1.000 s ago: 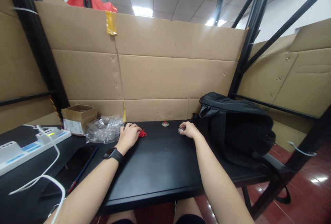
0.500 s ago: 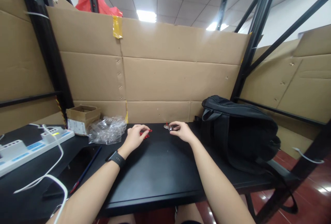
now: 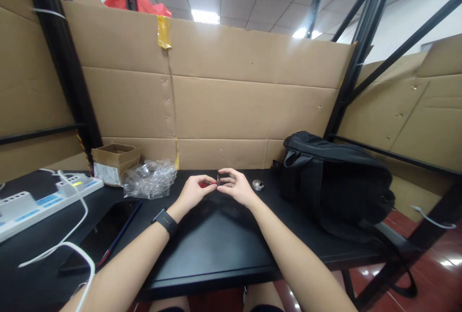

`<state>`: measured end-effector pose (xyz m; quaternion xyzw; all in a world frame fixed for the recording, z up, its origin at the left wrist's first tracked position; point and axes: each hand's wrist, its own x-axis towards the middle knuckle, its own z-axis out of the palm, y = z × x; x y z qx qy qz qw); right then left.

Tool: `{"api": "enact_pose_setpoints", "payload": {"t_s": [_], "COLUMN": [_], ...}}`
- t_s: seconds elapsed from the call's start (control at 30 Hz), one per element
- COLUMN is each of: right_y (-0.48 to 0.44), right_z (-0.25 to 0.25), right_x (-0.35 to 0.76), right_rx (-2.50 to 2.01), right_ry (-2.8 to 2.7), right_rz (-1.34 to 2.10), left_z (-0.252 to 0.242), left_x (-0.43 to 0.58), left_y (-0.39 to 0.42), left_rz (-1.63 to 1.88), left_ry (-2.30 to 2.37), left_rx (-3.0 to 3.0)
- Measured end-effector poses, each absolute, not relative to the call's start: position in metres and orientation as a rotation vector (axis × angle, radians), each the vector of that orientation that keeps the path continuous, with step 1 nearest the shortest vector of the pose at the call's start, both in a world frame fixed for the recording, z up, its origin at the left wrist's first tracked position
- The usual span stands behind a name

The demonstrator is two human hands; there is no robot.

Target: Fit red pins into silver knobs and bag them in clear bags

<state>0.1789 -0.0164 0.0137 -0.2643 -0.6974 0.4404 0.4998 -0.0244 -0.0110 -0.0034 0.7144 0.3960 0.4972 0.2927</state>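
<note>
My left hand [image 3: 195, 192], a dark watch on its wrist, pinches a thin red cord [image 3: 202, 184] between thumb and fingers. Facing it, fingertips almost meeting, my right hand [image 3: 236, 188] grips a small thin disc [image 3: 218, 179] by its edges, thumb below and fingers above. The disc is seen nearly edge-on, and the cord's end reaches up to it; whether the two are joined cannot be made out. On the black table, just right of my right hand, lies a small round silvery piece [image 3: 257, 185].
Crumpled clear plastic [image 3: 151, 180] and an open small cardboard box [image 3: 115, 163] stand at the back left. A power strip [image 3: 46, 206], white cable [image 3: 81, 201] and dark flat tablet-like device [image 3: 104, 235] occupy the left. A black backpack [image 3: 335, 182] sits right. Cardboard [image 3: 220, 110] walls the back.
My right hand has moved left with the thin disc, up against my left hand. The silvery round piece now lies on the table to its right. My left hand has shifted slightly right.
</note>
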Motion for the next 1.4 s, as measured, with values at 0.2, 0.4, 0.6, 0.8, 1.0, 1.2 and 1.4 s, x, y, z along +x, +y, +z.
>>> {"api": "enact_pose_setpoints", "payload": {"t_s": [0.2, 0.4, 0.6, 0.8, 1.0, 1.2, 1.4], "right_y": [-0.0122, -0.0105, -0.0128, -0.0144, -0.0156, -0.0158, -0.0157], "right_z": [0.0093, 0.0071, 0.0087, 0.0091, 0.0107, 0.01, 0.007], "right_x": [0.1781, 0.1782, 0.1779, 0.1762, 0.1759, 0.1739, 0.1716], "right_rx": [-0.598, -0.587, -0.583, -0.581, -0.613, -0.642, -0.667], "right_ry": [-1.699, -1.723, -1.726, -1.741, -1.74, -1.713, -1.638], "right_rz": [1.078, 1.059, 1.075, 1.069, 1.063, 1.053, 1.092], "left_z": [-0.0021, -0.0006, -0.002, -0.0041, -0.004, -0.0074, -0.001], "left_x": [-0.0191, -0.0177, -0.0192, -0.0205, -0.0208, -0.0229, -0.0234], "left_y": [-0.0136, -0.0137, -0.0134, -0.0097, -0.0093, -0.0079, -0.016], "left_rz": [1.334, 1.382, 1.36, 1.355, 1.351, 1.319, 1.389], "left_ry": [0.979, 0.958, 0.985, 0.997, 1.008, 1.104, 1.317], "left_rx": [1.801, 1.726, 1.756, 1.739, 1.807, 1.934, 2.128]}}
